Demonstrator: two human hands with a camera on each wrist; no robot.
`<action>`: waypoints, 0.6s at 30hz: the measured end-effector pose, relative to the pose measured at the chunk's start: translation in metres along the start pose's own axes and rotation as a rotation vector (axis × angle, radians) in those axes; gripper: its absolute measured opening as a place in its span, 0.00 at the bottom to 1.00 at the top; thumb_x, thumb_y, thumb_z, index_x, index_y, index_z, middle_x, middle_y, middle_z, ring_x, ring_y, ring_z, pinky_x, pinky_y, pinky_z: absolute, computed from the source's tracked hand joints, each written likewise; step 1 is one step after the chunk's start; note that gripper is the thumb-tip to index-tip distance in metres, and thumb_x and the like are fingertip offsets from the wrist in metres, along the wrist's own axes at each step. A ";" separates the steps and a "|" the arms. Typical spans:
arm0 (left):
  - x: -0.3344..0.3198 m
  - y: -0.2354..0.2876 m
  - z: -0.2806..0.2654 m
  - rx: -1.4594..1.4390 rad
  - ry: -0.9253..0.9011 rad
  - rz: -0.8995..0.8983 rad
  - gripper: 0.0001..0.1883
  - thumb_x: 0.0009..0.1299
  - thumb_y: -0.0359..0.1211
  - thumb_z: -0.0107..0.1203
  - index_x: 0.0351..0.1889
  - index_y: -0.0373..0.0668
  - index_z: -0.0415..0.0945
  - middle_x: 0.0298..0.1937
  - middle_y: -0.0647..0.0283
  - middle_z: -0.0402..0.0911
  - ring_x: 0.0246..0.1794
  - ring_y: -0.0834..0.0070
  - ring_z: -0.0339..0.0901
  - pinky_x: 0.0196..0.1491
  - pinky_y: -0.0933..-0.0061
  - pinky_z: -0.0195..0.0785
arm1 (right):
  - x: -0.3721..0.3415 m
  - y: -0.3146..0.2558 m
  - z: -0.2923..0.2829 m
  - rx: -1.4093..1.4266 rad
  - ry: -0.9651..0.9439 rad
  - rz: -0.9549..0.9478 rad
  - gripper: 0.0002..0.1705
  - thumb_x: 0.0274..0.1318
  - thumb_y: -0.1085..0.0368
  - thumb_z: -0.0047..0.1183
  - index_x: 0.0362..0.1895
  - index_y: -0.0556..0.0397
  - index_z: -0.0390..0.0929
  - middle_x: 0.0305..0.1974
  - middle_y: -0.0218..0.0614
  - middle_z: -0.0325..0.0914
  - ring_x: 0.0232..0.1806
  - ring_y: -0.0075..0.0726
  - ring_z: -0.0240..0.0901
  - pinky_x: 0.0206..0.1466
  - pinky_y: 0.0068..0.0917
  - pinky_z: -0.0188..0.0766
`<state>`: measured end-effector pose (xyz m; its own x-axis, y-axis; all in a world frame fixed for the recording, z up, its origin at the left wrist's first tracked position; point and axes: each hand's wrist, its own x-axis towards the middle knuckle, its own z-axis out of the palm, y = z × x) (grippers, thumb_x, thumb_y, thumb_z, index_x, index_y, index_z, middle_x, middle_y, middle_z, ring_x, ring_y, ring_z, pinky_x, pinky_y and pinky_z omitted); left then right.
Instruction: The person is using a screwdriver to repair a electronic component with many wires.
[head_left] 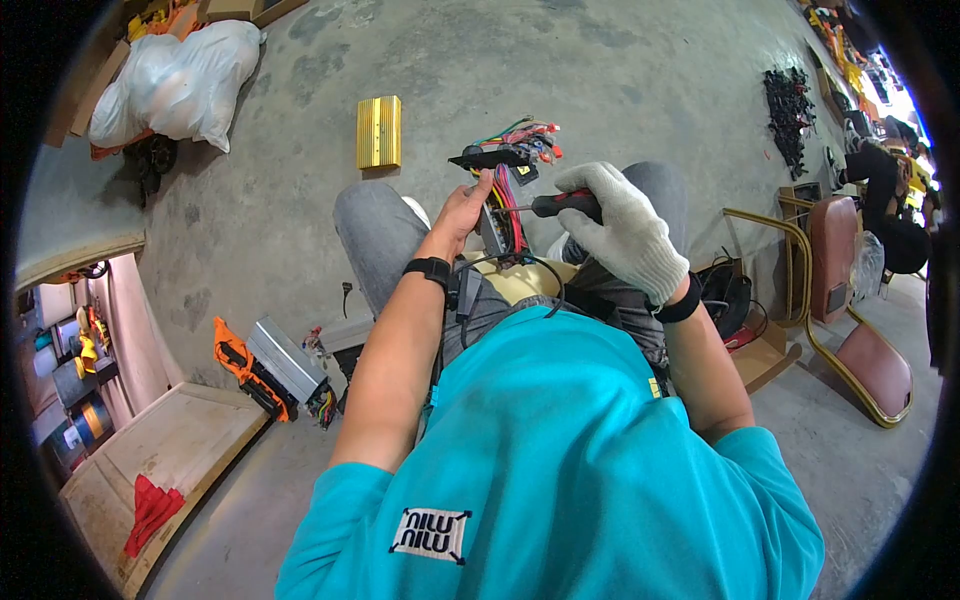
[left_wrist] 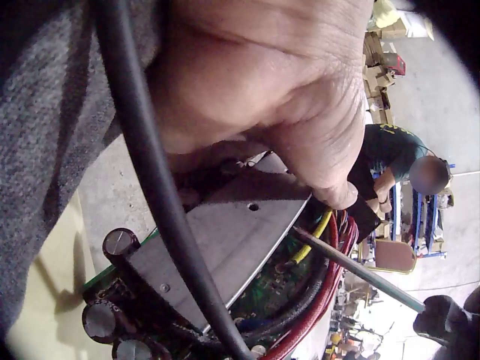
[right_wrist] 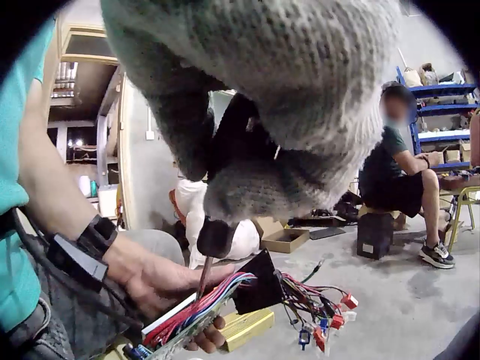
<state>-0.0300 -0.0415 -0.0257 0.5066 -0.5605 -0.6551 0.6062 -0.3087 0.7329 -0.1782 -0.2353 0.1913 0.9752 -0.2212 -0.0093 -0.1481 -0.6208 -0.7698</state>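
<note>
My bare left hand grips a circuit board by its side, above my lap. A flat metal heat sink and round capacitors stand on the board. Red, yellow and black wires run along it to a black end plate, beyond which connectors fan out. My right hand, in a white knitted glove, holds a screwdriver by its black and red handle. Its shaft crosses the wires, with the tip at the heat sink's edge.
A gold finned case lies on the concrete floor ahead. To my left are a silver case and an orange tool. A chair stands at the right; a seated person is farther off. A black cable hangs near my left hand.
</note>
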 end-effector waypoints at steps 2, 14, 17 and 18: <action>0.003 -0.003 0.000 0.005 0.012 0.008 0.57 0.61 0.78 0.57 0.55 0.24 0.74 0.46 0.54 0.83 0.48 0.71 0.77 0.59 0.68 0.67 | 0.000 0.001 0.000 -0.016 -0.010 -0.072 0.20 0.59 0.65 0.64 0.54 0.54 0.77 0.46 0.46 0.81 0.49 0.50 0.83 0.50 0.39 0.79; 0.010 -0.011 -0.003 0.032 0.043 -0.013 0.62 0.60 0.79 0.57 0.63 0.21 0.69 0.56 0.46 0.80 0.60 0.63 0.75 0.68 0.62 0.63 | 0.004 -0.005 0.001 -0.013 0.024 -0.151 0.15 0.64 0.63 0.62 0.52 0.51 0.79 0.45 0.46 0.81 0.45 0.51 0.84 0.46 0.39 0.80; 0.002 0.000 -0.003 0.023 -0.024 -0.013 0.63 0.61 0.79 0.56 0.65 0.20 0.67 0.58 0.44 0.79 0.61 0.63 0.74 0.68 0.62 0.63 | 0.005 -0.008 0.004 -0.060 0.070 -0.037 0.13 0.64 0.66 0.61 0.52 0.52 0.79 0.43 0.46 0.81 0.45 0.52 0.84 0.46 0.39 0.80; 0.002 0.000 -0.003 0.015 -0.079 -0.011 0.64 0.61 0.79 0.56 0.65 0.19 0.66 0.59 0.43 0.79 0.62 0.63 0.74 0.69 0.61 0.63 | 0.006 -0.003 0.005 -0.071 0.061 -0.001 0.14 0.62 0.66 0.63 0.52 0.52 0.79 0.44 0.46 0.81 0.44 0.52 0.84 0.46 0.40 0.79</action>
<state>-0.0269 -0.0402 -0.0273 0.4494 -0.6155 -0.6475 0.6022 -0.3267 0.7285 -0.1710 -0.2316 0.1903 0.9637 -0.2649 0.0324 -0.1604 -0.6720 -0.7230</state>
